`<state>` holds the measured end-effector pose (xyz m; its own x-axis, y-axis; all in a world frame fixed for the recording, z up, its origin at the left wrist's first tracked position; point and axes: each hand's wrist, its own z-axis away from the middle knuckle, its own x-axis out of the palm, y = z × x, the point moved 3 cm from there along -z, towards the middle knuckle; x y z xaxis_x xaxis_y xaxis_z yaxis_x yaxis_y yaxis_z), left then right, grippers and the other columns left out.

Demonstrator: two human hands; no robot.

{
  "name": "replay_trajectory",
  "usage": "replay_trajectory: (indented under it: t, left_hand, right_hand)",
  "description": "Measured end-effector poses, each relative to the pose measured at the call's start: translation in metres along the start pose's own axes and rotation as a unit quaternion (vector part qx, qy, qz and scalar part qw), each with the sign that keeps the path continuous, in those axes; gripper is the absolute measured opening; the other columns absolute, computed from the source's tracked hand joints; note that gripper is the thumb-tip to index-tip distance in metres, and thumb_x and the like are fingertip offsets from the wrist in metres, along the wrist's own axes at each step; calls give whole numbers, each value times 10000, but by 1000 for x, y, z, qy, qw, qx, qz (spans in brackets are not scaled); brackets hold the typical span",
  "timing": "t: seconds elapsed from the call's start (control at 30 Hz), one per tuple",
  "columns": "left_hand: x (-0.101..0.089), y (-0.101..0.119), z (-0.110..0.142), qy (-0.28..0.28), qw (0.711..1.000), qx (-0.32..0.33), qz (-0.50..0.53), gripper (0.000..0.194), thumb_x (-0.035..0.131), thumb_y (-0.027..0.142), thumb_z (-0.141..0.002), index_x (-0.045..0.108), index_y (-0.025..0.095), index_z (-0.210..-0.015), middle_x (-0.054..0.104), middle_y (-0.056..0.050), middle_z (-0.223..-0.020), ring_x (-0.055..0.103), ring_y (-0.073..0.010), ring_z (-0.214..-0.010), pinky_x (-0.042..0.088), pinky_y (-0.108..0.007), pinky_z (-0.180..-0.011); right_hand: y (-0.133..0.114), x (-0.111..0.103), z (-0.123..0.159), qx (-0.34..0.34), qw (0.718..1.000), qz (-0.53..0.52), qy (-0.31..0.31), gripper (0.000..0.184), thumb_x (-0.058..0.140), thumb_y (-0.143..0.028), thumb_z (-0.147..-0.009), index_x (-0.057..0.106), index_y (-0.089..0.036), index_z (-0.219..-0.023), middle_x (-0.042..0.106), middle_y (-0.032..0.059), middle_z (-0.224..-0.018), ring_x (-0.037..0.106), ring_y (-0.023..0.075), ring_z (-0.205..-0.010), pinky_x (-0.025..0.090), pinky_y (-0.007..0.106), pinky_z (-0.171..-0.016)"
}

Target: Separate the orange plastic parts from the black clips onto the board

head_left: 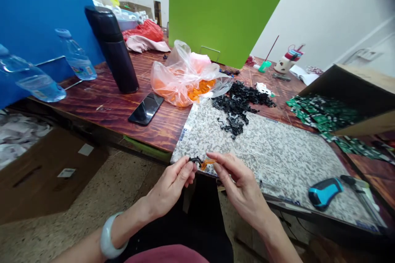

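Near the front edge of the speckled stone slab, my two hands face each other. Between the thumb and fingers of my left hand is a small curved black plastic part. A small translucent orange plastic part is pinched in my right hand. The two parts meet between the hands; whether they are joined I cannot tell. On the slab's far side lies a heap of similar black parts. More orange pieces show in an open clear plastic bag behind it.
A phone and a dark thermos stand left of the bag, with water bottles beyond. At right, a cardboard box spills green circuit boards. A blue-black tool handle lies on the slab's right end.
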<state>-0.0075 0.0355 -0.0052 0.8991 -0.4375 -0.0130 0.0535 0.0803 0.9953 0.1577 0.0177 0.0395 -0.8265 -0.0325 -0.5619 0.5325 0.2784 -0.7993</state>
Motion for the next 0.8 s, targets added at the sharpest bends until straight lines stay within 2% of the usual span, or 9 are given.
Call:
replay_trajectory:
  t: [0.07, 0.17, 0.3, 0.47, 0.8]
  left_hand:
    - [4, 0, 2, -12, 999, 11, -44, 331, 327, 435, -963, 491, 177, -837, 504, 10, -752, 483, -132, -696, 416, -258, -673]
    - [10, 1, 5, -26, 994, 18, -105, 304, 324, 430, -963, 469, 186, -854, 504, 7, -773, 485, -144, -720, 407, -272, -683]
    - [15, 3, 8, -32, 987, 28, -158, 296, 324, 426, -958, 463, 179, -874, 505, -13, -805, 488, -166, -759, 405, -293, -708]
    - [19, 4, 9, -31, 983, 38, -179, 256, 331, 384, -962, 462, 181, -877, 503, -7, -801, 484, -159, -734, 401, -288, -701]
    - [25, 4, 10, -35, 985, 48, -164, 218, 338, 343, -969, 468, 181, -903, 520, -11, -837, 503, -156, -763, 402, -278, -706]
  right_hand:
    - [1, 3, 8, 8, 1000, -7, 21, 269, 458, -218, -922, 555, -206, -1173, 613, 47, -889, 586, 147, -780, 474, 263, -691]
    - [1, 7, 16, 28, 998, -36, 47, 159, 507, -204, -896, 561, -178, -1044, 623, 34, -844, 607, 130, -727, 491, 231, -651]
    - [-4, 9, 21, -3, 998, -8, 63, 87, 507, -173, -892, 571, -176, -951, 624, 30, -823, 602, 124, -701, 482, 219, -629]
    - [-8, 10, 23, -44, 994, 54, 86, 123, 480, -116, -897, 579, -177, -939, 606, 30, -820, 581, 134, -735, 460, 232, -660]
    - [-1, 14, 25, -29, 988, 32, 150, 130, 495, -135, -899, 610, -180, -940, 599, 79, -1030, 569, 172, -976, 469, 300, -812]
